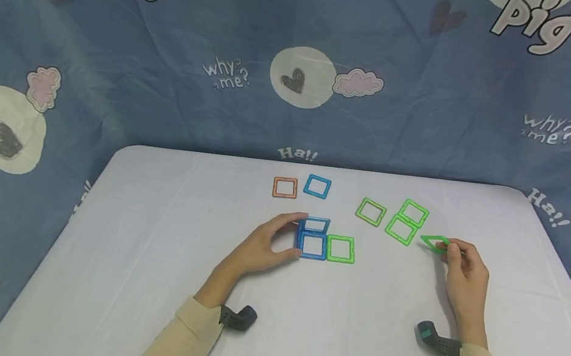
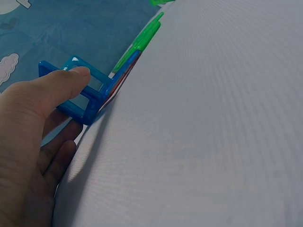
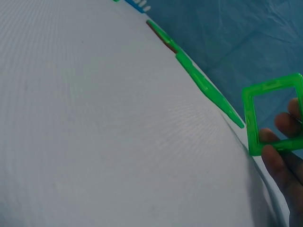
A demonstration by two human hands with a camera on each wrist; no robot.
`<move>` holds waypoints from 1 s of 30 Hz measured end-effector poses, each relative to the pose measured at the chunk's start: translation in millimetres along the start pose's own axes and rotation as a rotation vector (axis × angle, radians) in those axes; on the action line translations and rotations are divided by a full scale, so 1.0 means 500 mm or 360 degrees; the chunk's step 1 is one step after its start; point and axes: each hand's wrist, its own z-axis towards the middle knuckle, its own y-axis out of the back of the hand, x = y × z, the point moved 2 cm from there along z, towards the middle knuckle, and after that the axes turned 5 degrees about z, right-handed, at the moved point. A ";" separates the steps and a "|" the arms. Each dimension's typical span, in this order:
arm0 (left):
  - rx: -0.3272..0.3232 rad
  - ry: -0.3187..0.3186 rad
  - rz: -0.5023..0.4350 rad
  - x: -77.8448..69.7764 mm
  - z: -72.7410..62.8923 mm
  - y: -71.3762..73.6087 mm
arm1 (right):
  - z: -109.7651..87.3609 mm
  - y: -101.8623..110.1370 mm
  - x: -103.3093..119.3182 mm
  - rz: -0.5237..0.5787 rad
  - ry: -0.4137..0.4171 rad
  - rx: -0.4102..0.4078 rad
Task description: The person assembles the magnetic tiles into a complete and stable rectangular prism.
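Observation:
My left hand (image 1: 264, 247) grips a small build of blue square magnetic tiles (image 1: 315, 233) between thumb and fingers at its left side. One blue tile lies flat while others stand up from its back and left edges; in the left wrist view the thumb lies along the top of the upright blue frame (image 2: 89, 93). A flat green square tile (image 1: 353, 251) lies against the build's right side. Over to the right, my right hand (image 1: 466, 282) pinches a green square tile (image 3: 251, 118) by one edge, tilted and raised above the table.
Behind the build lie an orange square tile (image 1: 284, 195) and a blue square tile (image 1: 316, 195). A loose green tile (image 1: 369, 222) and two joined green tiles (image 1: 405, 220) lie farther right. The white table (image 1: 350, 335) ends at a blue printed cloth (image 1: 217, 112).

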 end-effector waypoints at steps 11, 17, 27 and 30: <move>0.0002 0.0004 -0.0028 0.001 -0.001 -0.002 | -0.022 -0.018 0.077 0.0212 0.0101 0.0101; 0.0011 0.0040 0.0010 0.000 0.000 0.000 | -0.024 -0.035 0.078 0.0271 0.0143 0.0175; 0.0007 -0.0002 0.0014 0.000 0.001 -0.001 | -0.018 -0.060 0.028 0.0347 0.0087 0.0282; 0.0005 -0.0003 0.0013 0.001 0.002 -0.001 | -0.024 -0.062 0.051 0.0391 0.0108 0.0303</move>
